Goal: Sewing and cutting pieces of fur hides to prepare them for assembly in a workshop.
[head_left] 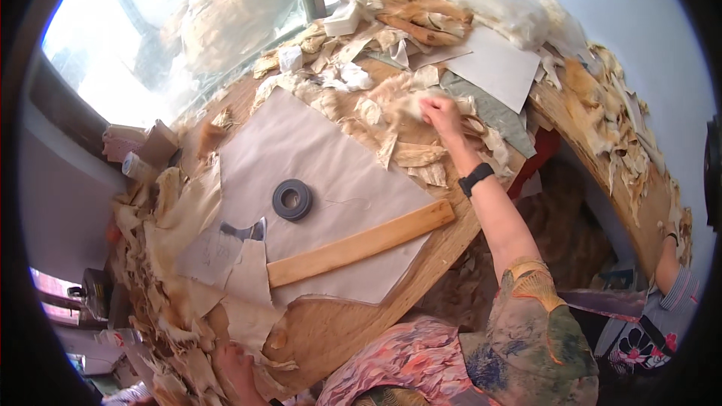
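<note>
My right hand [441, 114] reaches over a heap of fur scraps on the far side of the wooden table [406, 323]. Its fingers are closed on a pale fur scrap [413, 107]. Lower left, my left hand [237, 368] rests by the table's near edge, fingers apart, beside pale hide pieces [252, 323]. Between the hands lies a large greyish sheet [346, 180]. On it are a dark tape roll [278, 201], a flat wooden strip [361, 242] and a curved dark metal blade [244, 230], partly covered by a hide piece.
More hide scraps [162, 308] pile along the left edge. A white sheet [489, 68] and brown fur [425, 15] lie at the back. A window [195, 22] borders the far left. At right, another person's arm [667, 262] is near a second hide-covered table [602, 143].
</note>
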A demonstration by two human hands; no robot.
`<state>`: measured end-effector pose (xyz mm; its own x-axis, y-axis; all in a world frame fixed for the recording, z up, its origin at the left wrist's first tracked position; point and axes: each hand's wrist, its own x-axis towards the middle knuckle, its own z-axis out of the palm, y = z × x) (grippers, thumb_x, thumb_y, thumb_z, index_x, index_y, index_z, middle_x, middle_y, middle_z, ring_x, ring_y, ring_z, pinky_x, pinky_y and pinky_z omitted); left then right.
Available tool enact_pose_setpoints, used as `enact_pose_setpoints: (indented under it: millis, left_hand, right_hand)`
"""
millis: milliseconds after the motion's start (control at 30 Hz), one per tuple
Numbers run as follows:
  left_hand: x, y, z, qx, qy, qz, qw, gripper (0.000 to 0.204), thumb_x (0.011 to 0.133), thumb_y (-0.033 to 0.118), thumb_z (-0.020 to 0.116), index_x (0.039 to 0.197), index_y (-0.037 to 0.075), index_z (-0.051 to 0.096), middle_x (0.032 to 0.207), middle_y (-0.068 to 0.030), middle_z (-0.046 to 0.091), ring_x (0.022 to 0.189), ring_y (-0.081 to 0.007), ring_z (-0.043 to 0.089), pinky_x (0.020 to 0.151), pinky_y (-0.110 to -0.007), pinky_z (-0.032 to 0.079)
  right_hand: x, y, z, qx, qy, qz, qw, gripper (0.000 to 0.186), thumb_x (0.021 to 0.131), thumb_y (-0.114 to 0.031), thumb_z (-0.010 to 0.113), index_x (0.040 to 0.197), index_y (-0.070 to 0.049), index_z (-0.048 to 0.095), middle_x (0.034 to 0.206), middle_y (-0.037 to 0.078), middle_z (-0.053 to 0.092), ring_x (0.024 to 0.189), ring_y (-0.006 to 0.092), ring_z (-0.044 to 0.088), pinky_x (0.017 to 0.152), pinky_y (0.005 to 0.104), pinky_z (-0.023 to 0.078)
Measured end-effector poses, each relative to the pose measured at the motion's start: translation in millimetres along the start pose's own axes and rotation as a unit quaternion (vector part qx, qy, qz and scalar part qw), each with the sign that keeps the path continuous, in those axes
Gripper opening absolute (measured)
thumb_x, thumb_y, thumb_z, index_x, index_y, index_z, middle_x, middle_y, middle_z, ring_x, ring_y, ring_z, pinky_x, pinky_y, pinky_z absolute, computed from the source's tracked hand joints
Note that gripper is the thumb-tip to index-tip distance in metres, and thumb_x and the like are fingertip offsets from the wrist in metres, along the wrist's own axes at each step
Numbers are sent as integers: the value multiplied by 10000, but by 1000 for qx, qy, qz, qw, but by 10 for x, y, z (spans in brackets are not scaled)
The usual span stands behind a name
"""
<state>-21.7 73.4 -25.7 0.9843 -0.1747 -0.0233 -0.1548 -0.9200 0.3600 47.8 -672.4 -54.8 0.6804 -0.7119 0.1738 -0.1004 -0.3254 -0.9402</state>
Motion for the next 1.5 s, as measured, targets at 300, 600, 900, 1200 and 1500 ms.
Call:
enact_pose_setpoints:
  millis: [300, 600, 900, 1200, 1500]
  left_hand:
    - [-65, 630, -274, -144, -26, -81, 986, 456, 686, 58, 648, 1119, 45, 506, 1149, -161, 514, 1084, -359, 482, 934, -455, 391]
    - [-140, -77, -175, 10, -43, 8, 999, 309, 562, 21, 684, 853, 17, 583, 906, -143, 550, 843, -346, 545, 754, -428, 456]
    - [-1, 116, 22, -93, 59, -34, 993, 366, 613, 84, 703, 959, 23, 604, 956, -133, 565, 952, -331, 566, 818, -392, 467]
    - [-55, 53, -76, -113, 71, -133, 982, 597, 650, 137, 758, 1202, 18, 566, 1065, -161, 596, 1053, -373, 560, 908, -387, 458]
    - [-133, -125, -292, -489, -108, -170, 849, 298, 756, 76, 751, 1036, 3, 683, 872, -33, 707, 782, -92, 628, 688, -248, 484]
  right_hand:
    - [-295, -559, 250, -57, -147, -79, 984, 258, 821, -161, 697, 1058, -63, 719, 1045, 109, 704, 962, 192, 668, 830, 297, 522]
    - [-310, 248, -559, -439, 36, -151, 885, 156, 783, -63, 611, 926, -43, 669, 921, 187, 664, 912, 402, 616, 769, 457, 501]
    - [-10, 774, -1397, -511, -143, -28, 847, 467, 725, -118, 683, 1177, -80, 573, 1058, 143, 661, 1015, 328, 622, 870, 395, 471]
    - [-1202, -751, -672, -29, -122, 242, 962, 409, 810, -135, 674, 1198, -72, 564, 697, 5, 535, 516, 113, 498, 449, 257, 411]
    - [-2710, -1600, 814, 241, -339, 376, 828, 447, 866, -264, 686, 1231, -56, 534, 695, -59, 445, 506, 35, 392, 447, 190, 324]
